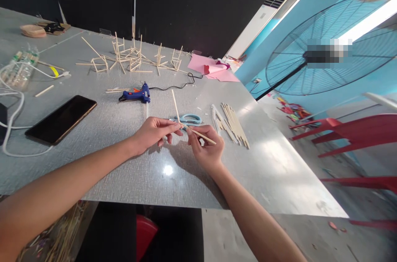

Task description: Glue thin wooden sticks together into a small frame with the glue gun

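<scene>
Over the table, two thin wooden sticks meet at an angle between my hands. One wooden stick [175,105] points up and away, and its lower end is at my left fingertips. My left hand [155,132] is closed in a pinch at this joint. My right hand [207,144] grips the other wooden stick [203,135], which slants down to the right. Just behind the fingers lie light-blue scissors [192,119], partly hidden by my hands. A blue glue gun [138,94] rests on its side beyond my left hand, a clear glue stick showing at its back end.
Stick frames [133,57] stand along the back of the grey table [124,179]. Loose sticks [235,125] lie to the right. A phone [62,119] and white cables [18,109] are at left, pink paper [214,67] at back right. A large fan [338,47] and red chairs [366,129] stand beyond.
</scene>
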Tool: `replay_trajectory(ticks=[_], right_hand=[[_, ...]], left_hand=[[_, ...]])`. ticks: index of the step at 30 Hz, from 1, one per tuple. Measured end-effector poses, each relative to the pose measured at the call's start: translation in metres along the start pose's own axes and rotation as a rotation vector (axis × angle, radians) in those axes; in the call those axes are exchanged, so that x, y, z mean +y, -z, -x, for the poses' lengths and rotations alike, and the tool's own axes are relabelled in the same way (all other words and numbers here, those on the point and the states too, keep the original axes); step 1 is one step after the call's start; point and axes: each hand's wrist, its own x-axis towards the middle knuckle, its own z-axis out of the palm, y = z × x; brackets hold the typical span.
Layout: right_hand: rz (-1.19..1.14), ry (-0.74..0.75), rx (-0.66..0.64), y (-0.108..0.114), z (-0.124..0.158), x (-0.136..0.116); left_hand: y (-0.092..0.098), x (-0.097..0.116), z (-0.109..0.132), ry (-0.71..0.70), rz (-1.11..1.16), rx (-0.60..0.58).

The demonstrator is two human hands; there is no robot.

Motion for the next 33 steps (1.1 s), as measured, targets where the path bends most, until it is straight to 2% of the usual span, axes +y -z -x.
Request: replay_trajectory(ticks=[6,13,18,29,33], right_hand=[[-0.056,0.005,-0.007,0.000,-0.001,-0.004],[-0.098,0.017,-0.013,0.000,-0.001,-0.003],[-0.135,-0.027,-0.009,-0.001,0.000,-0.001],[-0.323,-0.367,-0.044,0.003,-0.009,-0.002],[-0.496,-0.506,-0.087,0.003,-0.013,0.002]], left_hand=[[0.005,-0.003,-0.003,0.063,0.055,-0.030],[0.004,0.003,0.000,0.166,0.128,-0.006],[0.003,0.005,0.000,0.177,0.151,0.008],[-0.002,0.009,0.004,0.120,0.064,0.021],[-0.003,0.010,0.005,0.090,0.030,0.025]])
